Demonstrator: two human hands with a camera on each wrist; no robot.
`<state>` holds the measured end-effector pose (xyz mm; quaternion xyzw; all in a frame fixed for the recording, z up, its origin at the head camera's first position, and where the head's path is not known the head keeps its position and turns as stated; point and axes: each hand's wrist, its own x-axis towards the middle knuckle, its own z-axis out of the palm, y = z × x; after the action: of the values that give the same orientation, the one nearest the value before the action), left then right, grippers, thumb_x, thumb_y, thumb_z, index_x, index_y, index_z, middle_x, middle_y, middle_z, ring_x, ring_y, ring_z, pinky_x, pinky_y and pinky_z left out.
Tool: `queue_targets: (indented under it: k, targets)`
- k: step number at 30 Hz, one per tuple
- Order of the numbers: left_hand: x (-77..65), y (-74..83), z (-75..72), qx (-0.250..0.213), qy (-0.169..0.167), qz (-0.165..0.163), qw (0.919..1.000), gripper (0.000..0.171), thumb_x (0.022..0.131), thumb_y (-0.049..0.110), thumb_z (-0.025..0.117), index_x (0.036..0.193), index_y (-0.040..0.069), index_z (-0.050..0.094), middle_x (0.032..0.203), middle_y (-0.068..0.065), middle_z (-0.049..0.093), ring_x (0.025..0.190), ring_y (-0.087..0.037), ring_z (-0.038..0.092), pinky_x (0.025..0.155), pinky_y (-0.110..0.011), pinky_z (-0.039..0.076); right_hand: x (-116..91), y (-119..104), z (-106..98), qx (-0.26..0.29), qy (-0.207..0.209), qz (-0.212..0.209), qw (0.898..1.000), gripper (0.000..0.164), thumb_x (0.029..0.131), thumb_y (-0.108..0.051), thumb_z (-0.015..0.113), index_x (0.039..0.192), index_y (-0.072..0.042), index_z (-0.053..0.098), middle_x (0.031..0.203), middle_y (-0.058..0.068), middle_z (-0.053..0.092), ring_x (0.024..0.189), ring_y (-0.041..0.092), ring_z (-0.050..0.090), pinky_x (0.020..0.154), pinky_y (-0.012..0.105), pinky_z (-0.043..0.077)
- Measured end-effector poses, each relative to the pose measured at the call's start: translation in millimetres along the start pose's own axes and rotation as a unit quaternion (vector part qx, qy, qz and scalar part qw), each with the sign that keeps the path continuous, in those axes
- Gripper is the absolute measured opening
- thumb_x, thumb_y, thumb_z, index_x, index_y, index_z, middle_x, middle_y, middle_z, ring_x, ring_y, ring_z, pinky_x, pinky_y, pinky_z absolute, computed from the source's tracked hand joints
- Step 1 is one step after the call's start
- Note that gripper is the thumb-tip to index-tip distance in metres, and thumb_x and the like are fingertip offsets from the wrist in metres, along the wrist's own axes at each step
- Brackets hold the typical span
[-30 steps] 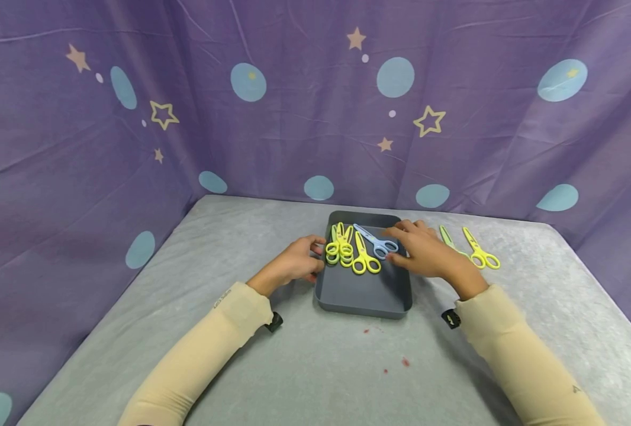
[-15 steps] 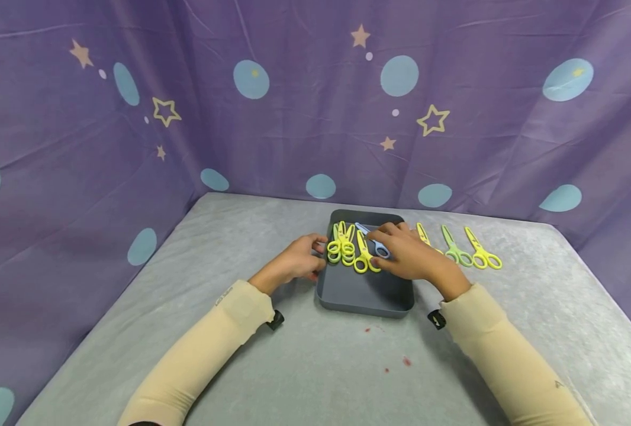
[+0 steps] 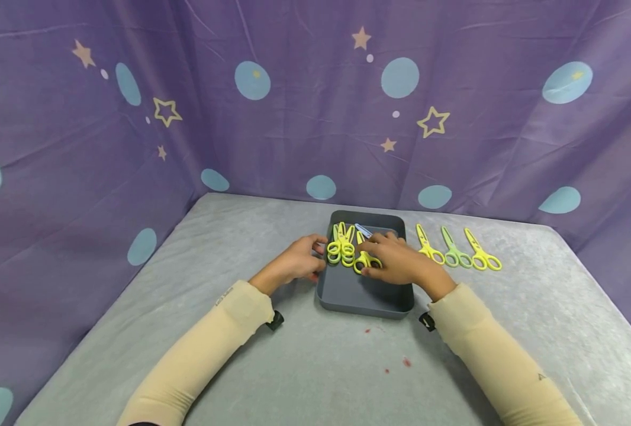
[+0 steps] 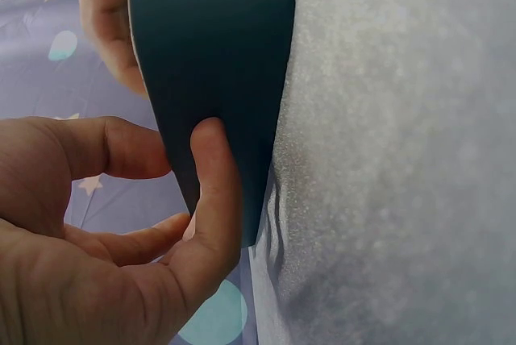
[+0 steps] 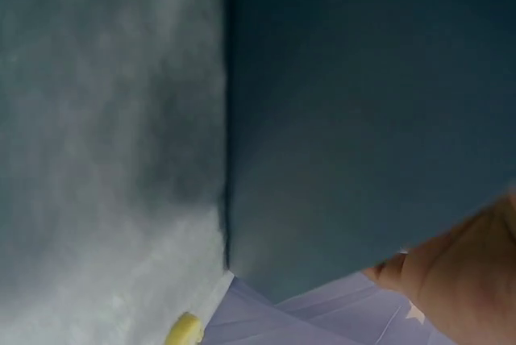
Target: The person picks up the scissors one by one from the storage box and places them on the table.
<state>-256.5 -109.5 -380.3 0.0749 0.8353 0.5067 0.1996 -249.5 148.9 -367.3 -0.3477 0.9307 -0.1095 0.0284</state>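
A dark grey tray [image 3: 366, 299] stands on the cloth-covered table. My left hand [image 3: 300, 258] holds its left wall; in the left wrist view one finger bends to the rim and another digit lies against the outer wall. My right hand [image 3: 399, 260] is over the tray's right half. Its fingers and thumb are spread about the handles of yellow scissors [image 3: 359, 267]; contact is unclear. Blue scissors [image 3: 363, 229] lie mostly hidden beneath that hand. A cluster of yellow and green scissors [image 3: 341, 244] lies at the tray's left side.
Right of the tray lie yellow scissors [image 3: 430, 251], green scissors [image 3: 456, 253] and another yellow pair [image 3: 482, 254], side by side. A purple patterned curtain [image 3: 305, 136] hangs behind and to the left of the table [image 3: 294, 367].
My right hand has moved left from the tray's right wall, past the blue scissors to the yellow pair. The scissors right of the tray came into full view. My left hand stayed.
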Motion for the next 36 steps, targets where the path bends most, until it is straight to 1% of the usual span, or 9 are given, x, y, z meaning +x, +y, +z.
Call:
queue_targets:
  k: [5,12,20,32,36]
  targets:
    - [0.0,0.9,0.8,-0.001,-0.003,0.002,1.0000,0.071,0.089,-0.007,0.056,0.156,0.005,0.038,0.133,-0.018,0.048,0.081,-0.025,0.058,0.068,-0.043,0.062,2,1,5,0.002,-0.010,0.006,1.000,0.051,0.096,-0.037,0.072,0.142,-0.018,0.062,0.139,0.015,0.056,0.110,0.033,0.050,0.087,0.052,0.044]
    - [-0.2,0.9,1.1,-0.003,-0.004,0.002,1.0000,0.071,0.088,-0.007,0.056,0.156,0.004,0.038,0.134,-0.019,0.047,0.080,-0.025,0.059,0.067,-0.042,0.062,3,2,7,0.005,-0.014,0.006,1.000,0.049,0.097,-0.037,0.071,0.141,-0.018,0.063,0.136,0.015,0.057,0.108,0.032,0.051,0.088,0.053,0.044]
    - [-0.8,2.6,0.7,0.005,0.003,-0.001,1.0000,0.070,0.089,-0.007,0.056,0.156,0.005,0.038,0.134,-0.018,0.048,0.081,-0.025,0.059,0.067,-0.042,0.062,3,3,8,0.020,-0.016,0.013,1.000,0.049,0.097,-0.037,0.072,0.141,-0.019,0.063,0.137,0.015,0.057,0.114,0.036,0.052,0.093,0.059,0.044]
    - [-1.1,1.6,0.9,0.003,-0.002,-0.001,1.0000,0.070,0.090,-0.006,0.056,0.156,0.006,0.038,0.136,-0.018,0.047,0.080,-0.024,0.059,0.068,-0.042,0.062,3,6,10,0.025,-0.024,0.006,0.999,0.050,0.096,-0.037,0.073,0.141,-0.018,0.064,0.140,0.017,0.057,0.118,0.038,0.053,0.097,0.061,0.046]
    - [-0.8,1.5,1.4,0.003,0.001,0.000,1.0000,0.069,0.090,-0.006,0.056,0.156,0.006,0.038,0.135,-0.018,0.047,0.080,-0.024,0.058,0.068,-0.041,0.062,4,7,12,0.025,-0.028,0.001,0.999,0.047,0.096,-0.037,0.072,0.139,-0.019,0.066,0.138,0.018,0.057,0.117,0.039,0.053,0.095,0.060,0.046]
